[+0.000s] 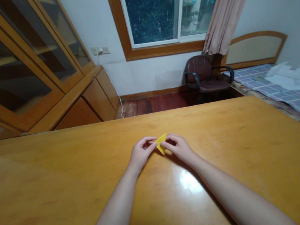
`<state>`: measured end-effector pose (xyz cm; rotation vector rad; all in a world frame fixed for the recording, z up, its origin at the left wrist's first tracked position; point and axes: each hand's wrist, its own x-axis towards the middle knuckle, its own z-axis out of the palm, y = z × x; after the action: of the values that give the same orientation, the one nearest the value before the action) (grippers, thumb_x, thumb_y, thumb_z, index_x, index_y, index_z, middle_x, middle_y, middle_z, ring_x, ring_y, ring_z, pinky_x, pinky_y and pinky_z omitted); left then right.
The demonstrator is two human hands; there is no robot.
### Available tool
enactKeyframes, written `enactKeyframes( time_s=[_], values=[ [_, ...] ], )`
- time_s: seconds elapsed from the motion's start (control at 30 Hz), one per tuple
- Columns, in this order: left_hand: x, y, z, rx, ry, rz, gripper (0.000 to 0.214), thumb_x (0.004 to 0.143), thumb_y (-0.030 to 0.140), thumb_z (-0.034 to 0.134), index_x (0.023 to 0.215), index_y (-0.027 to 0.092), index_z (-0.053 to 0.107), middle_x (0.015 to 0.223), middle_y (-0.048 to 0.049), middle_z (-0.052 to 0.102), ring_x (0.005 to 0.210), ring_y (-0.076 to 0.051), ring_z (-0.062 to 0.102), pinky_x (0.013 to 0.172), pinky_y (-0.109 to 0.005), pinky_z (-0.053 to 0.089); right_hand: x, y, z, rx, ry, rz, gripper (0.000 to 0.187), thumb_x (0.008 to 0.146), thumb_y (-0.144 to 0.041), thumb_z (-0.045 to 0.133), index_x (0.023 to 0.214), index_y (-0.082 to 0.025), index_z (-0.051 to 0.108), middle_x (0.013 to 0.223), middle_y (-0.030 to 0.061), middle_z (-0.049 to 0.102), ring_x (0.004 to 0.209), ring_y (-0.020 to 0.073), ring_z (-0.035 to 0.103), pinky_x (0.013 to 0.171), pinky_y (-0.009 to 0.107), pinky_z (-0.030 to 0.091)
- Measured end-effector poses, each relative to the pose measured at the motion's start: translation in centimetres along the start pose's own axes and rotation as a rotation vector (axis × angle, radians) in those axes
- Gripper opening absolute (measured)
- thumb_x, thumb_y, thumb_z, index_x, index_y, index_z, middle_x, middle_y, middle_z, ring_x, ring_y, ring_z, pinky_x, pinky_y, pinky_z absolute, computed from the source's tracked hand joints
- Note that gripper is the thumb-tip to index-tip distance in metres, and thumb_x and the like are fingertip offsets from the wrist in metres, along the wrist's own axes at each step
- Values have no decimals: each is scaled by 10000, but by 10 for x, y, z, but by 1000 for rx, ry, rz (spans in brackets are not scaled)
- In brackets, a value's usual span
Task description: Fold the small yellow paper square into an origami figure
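A small folded piece of yellow paper (161, 143), pointed at its top and bottom corners, is held between my two hands just above the wooden table (65, 188). My left hand (143, 152) pinches its left corner between thumb and fingers. On the opposite side my right hand (178, 147) grips the paper, the thumb lying over its front face and the fingers curled behind. Both hands are closed on it. The fingertips behind the paper are partly hidden.
Beyond the table's far edge stand a brown office chair (204, 74) and a bed (282, 78) with a checked cover and white sheets on it. A glass-door cabinet (29, 63) lines the left wall. A white cord (109, 77) hangs from the socket.
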<state>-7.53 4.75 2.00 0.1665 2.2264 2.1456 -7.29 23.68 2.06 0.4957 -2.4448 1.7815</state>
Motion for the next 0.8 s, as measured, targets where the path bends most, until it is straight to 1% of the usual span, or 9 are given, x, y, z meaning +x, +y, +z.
enactKeyframes(
  time_s=[0.1,0.27,0.37,0.47,0.53,0.6,0.7,0.8],
  values=[
    [-1,1,1,14,-22,1,328,700,375,757,933,156,687,829,-43,699,799,-178,647,820,-315,522,0,3,0,54,34,30,227,833,-362,628,720,-171,677,705,23,635,669,155,554,650,267,414],
    [0,0,-1,8,-28,-6,348,705,367,749,967,151,674,803,-33,687,770,-167,639,802,-303,516,0,5,-1,157,79,91,252,835,-400,618,782,-166,693,766,39,671,726,170,590,710,281,450],
    [0,1,-1,12,-33,-3,369,699,371,751,981,148,668,777,-25,671,757,-165,633,789,-298,514,1,5,0,178,53,96,245,801,-403,649,815,-162,692,776,33,663,716,161,573,688,268,445],
    [-1,1,0,23,-59,-10,382,701,372,748,998,148,662,770,-23,662,753,-163,630,773,-292,511,1,5,1,130,-1,94,249,768,-406,679,720,-161,678,692,13,623,651,144,527,626,251,415],
    [-1,2,0,25,-78,-17,384,705,362,744,1010,148,655,767,-20,656,746,-156,625,764,-283,508,1,4,1,125,-4,110,285,778,-415,666,651,-161,655,639,5,594,623,138,507,608,251,401],
    [-2,3,0,28,-84,-16,381,708,356,740,1016,150,651,768,-17,651,745,-152,622,765,-281,506,1,3,-1,168,28,136,304,792,-430,647,649,-162,656,632,6,595,628,140,516,620,256,410],
    [-2,3,0,45,-80,-13,378,707,367,737,1008,155,652,772,-15,647,751,-156,623,773,-289,511,1,2,-3,259,103,197,296,774,-453,658,717,-164,687,683,20,639,663,150,553,656,267,441],
    [-1,3,0,62,-80,-18,372,705,374,737,998,155,665,777,-19,649,756,-161,623,772,-292,511,2,2,-4,323,165,243,293,754,-456,676,763,-164,697,703,24,655,651,146,560,643,265,449]
  ],
)
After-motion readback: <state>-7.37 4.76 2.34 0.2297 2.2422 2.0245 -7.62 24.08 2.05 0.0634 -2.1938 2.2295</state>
